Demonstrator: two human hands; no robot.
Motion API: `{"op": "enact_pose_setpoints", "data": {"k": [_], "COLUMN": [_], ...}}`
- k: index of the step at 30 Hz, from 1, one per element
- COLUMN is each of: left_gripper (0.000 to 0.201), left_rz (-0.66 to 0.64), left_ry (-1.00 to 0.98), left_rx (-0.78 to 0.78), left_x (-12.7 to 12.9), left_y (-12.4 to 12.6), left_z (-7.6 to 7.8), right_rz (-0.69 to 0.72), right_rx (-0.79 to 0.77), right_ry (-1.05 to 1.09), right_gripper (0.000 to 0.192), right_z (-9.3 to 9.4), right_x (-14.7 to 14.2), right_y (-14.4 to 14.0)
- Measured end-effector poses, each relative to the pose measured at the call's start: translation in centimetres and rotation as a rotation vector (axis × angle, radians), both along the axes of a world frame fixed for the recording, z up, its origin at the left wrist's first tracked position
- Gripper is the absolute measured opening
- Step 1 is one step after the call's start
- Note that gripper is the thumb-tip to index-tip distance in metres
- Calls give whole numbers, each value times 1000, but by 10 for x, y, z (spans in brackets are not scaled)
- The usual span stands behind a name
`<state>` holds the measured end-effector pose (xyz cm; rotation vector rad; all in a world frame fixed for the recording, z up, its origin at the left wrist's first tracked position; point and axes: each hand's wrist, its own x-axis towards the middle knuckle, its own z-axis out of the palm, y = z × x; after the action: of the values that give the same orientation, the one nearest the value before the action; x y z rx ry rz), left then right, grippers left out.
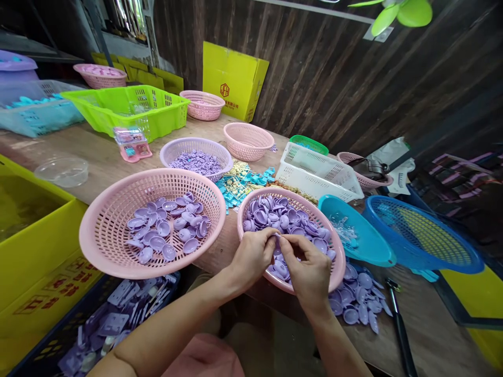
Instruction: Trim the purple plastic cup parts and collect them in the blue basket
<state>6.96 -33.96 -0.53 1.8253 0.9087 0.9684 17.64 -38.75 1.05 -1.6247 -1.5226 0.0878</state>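
Note:
Over the near pink basket (pixel 338 262), my left hand (pixel 255 254) and my right hand (pixel 308 267) meet with thumbs and fingertips pinched together. Between them is a small purple plastic piece (pixel 277 235), mostly hidden by the fingers. Beneath the hands, the basket holds a heap of purple oval, shell-like plastic pieces (pixel 291 215). Left of it, a larger pink basket (pixel 104 235) contains a looser spread of similar purple pieces (pixel 157 243). More purple pieces (pixel 356 296) lie in a pile on the table beside my right wrist.
A black-handled hammer (pixel 400 324) lies at right, near a turquoise basin (pixel 361 248) and a blue basket (pixel 428 235). Farther back stand a lilac basket (pixel 176 149) of small purple parts, a white basket (pixel 314 175) and a green crate (pixel 168 118). Yellow boxes (pixel 43 272) flank the left.

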Motion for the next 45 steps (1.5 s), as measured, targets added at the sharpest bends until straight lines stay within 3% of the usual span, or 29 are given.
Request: {"op": "enact_pose_setpoints", "data": {"k": [7,14,18,21,24,27,29,32,36,40,45], "left_gripper": [25,21,26,28,30,39,45,42,27,26,25], "left_rz": [125,116,129,322,583,688,639,406,96,-35,-104], "left_ry": [283,384,408,467,686,882,896,827,843,825,737], "left_rx": [435,505,479,438,389,404,459,514,412,332,297], "left_x": [4,6,-12,-49,-88,-98,-85,-52,-13,7,20], "left_y": [-1,-7,0,17,37,44,40,31,26,30,36], "left_z": [-12,-16,-9,0,2,-4,-9,-10,-7,-12,-23], "right_rz": [-4,0,161,198,144,203,216,171,189,231,159], "right_rx": [58,53,-152,-296,-369,-542,-657,-735,-746,-737,-684], "right_ry": [-212,-201,-17,-5,-219,-480,-658,-864,-970,-1000,-952], "right_gripper": [18,19,20,25,20,24,25,28,29,26,22], "right_z": [8,5,8,4,-9,-21,-25,-27,-33,-37,-19], "right_x": [-4,-12,4,38,71,79,72,59,53,59,67], "right_y": [0,1,7,18,28,34,37,42,50,57,58]}}
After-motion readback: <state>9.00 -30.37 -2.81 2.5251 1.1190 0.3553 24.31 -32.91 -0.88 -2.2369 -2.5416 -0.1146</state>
